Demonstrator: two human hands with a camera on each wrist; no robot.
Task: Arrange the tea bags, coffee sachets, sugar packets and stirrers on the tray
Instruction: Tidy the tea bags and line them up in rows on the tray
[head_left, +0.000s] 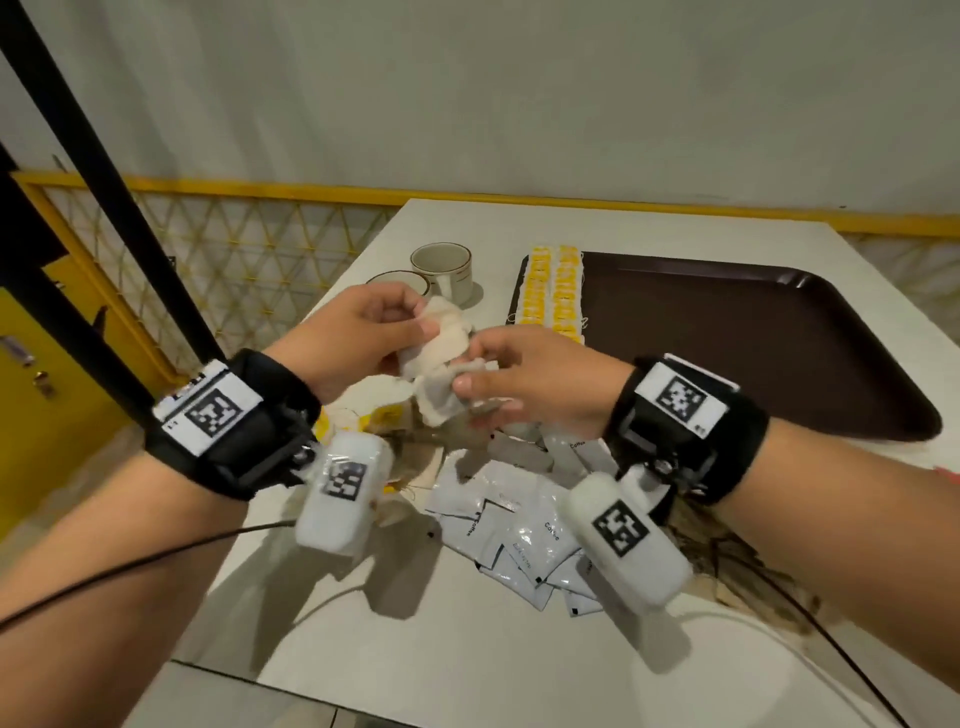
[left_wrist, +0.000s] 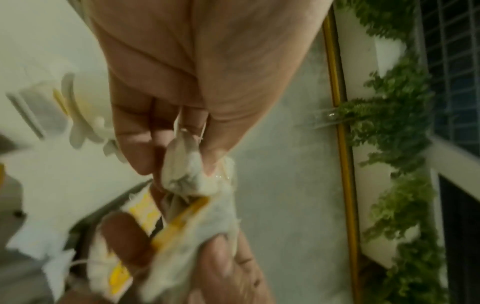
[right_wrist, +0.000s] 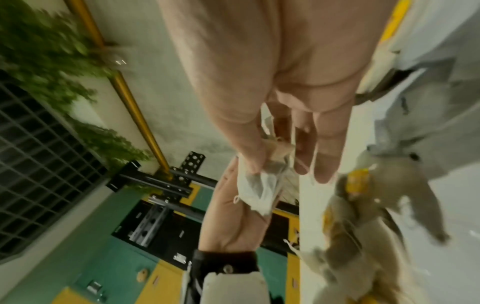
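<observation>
Fingers (head_left: 395, 312) of the left hand (head_left: 358, 332) and right hand (head_left: 530, 379) pinch a tangled clump of tea bags (head_left: 441, 358), held above the surface (head_left: 415, 649) left of the tray (head_left: 753, 343). The step appears to be separating one bag. Next, free its string, then lay it beside the yellow-tagged rows (head_left: 553, 291) on the tray's left edge.
</observation>
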